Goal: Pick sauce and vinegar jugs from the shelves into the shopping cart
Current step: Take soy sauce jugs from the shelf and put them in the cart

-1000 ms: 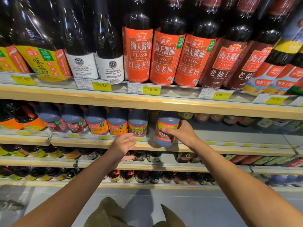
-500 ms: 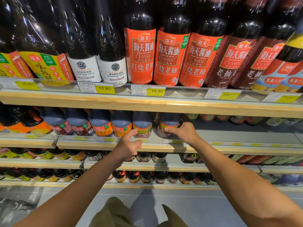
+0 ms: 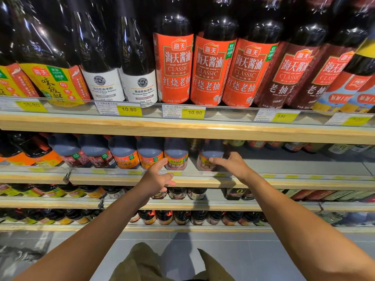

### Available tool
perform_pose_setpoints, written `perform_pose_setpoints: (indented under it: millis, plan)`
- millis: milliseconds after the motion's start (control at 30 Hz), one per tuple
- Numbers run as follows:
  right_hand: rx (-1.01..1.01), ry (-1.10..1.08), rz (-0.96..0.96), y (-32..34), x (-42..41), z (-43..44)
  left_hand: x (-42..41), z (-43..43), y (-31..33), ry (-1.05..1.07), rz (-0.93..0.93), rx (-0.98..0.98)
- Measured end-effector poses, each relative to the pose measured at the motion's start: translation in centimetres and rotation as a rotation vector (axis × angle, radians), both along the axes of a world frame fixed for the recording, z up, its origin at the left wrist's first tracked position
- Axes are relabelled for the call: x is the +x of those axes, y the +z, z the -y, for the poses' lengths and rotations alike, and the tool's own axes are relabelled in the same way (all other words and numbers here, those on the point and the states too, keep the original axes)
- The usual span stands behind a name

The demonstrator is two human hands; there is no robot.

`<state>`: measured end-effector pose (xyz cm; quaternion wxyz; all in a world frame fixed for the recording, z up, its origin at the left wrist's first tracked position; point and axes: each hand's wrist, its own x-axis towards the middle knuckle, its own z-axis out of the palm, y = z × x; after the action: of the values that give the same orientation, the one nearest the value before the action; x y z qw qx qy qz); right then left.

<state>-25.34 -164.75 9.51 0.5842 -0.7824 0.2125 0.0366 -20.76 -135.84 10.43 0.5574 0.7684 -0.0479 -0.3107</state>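
A second ago our right hand [image 3: 233, 165] had the dark plastic soy-sauce jug with the red-and-yellow label [image 3: 210, 157] tipped out over the shelf lip. Now that jug stands upright again behind the clear rail of the light wooden shelf [image 3: 304, 184]. Our thumb lies across its front, and the other fingers are hidden behind it. Our left hand [image 3: 158, 177] has risen, fingers spread and holding nothing. Its fingertip is just beside the dark jug with the orange-and-yellow label [image 3: 176, 155], one place left of the right grip. We judge that neither jug is off the shelf yet; the cart is out of view.
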Motion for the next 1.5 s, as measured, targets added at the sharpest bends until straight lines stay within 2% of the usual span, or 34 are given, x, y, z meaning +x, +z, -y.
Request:
perform_pose_setpoints:
  millis: [267,533,867,1000,1200,1333,1433,1500]
  plan:
    - [0.098,-0.09,0.019,-1.4,-0.4,0.3,0.6,0.3,-0.3,0.026,-0.057,-0.035]
    - [0.12,-0.032,0.011,0.1,0.5,-3.1,0.8,0.3,-0.2,0.033,-0.068,-0.03]
    - [0.121,0.01,-0.004,0.7,0.2,-3.1,0.8,0.5,0.3,0.047,-0.101,-0.049]
    - [0.116,-0.018,-0.003,1.0,-0.6,-2.7,-0.3,0.2,0.8,0.031,-0.061,-0.065]
    - [0.009,0.041,0.014,2.4,-3.9,-2.5,-4.1,-0.5,2.2,0.079,0.054,-0.027]
    - [-0.142,0.124,0.094,4.2,-6.6,-3.6,-7.5,-1.7,3.6,0.064,0.164,0.013]
    - [-0.371,0.211,0.191,5.3,-7.9,-5.1,-10.0,-3.5,4.7,0.057,0.356,0.116]
    - [-0.55,0.269,0.263,6.1,-8.5,-6.3,-11.4,-5.3,5.0,0.049,0.55,0.261]
